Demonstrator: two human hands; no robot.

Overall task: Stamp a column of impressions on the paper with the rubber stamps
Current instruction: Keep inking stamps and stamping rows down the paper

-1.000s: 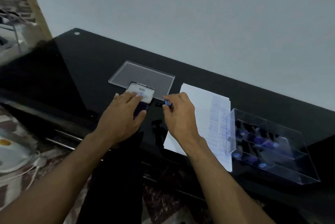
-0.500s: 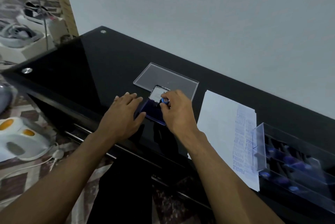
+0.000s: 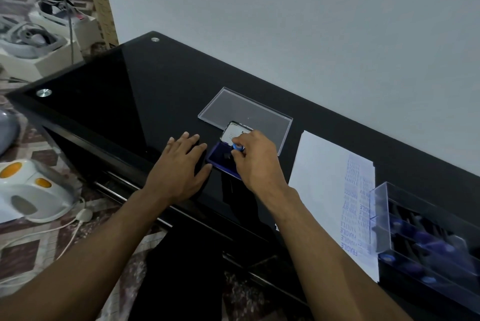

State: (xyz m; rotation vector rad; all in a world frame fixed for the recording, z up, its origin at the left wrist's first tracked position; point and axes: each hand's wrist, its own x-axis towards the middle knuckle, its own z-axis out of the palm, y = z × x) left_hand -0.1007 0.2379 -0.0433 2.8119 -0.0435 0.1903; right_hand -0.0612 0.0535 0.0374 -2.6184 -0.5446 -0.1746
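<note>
Head view, looking down over a black glass table (image 3: 124, 92). Inking step judged to be in hand: a blue-capped rubber stamp (image 3: 237, 147) is pinched in the curled fingers of the right hand (image 3: 255, 162) and is held down over the open ink pad (image 3: 223, 161), which lies near the middle of the front edge. Whether the stamp face is actually pressed into the pad cannot be told; the hand covers it. The left hand (image 3: 180, 168) is laid flat on the glass just beside the pad's left side, fingers straight and spread, nothing gripped; likely steadying.

The paper (image 3: 322, 172) lies toward the right end of the table, well apart from the pad. Columns of blue impressions are already seen along its right margin; the rest of the sheet is bare. Task judged partly done.

Next move, as a guess: the stamp lifted clear, carried right to the paper, set square in line with the printed column, pressed evenly. A smear is risked if it is dragged.

A clear lid (image 3: 246, 115) lies behind the pad, toward the back edge. A clear compartmented box (image 3: 426, 237) holding more stamps stands at the right end, touching the paper's right edge. A grey wall (image 3: 285, 22) is behind the table. Patterned floor (image 3: 31, 240) at left, with a white appliance (image 3: 33, 190) and its cord.
</note>
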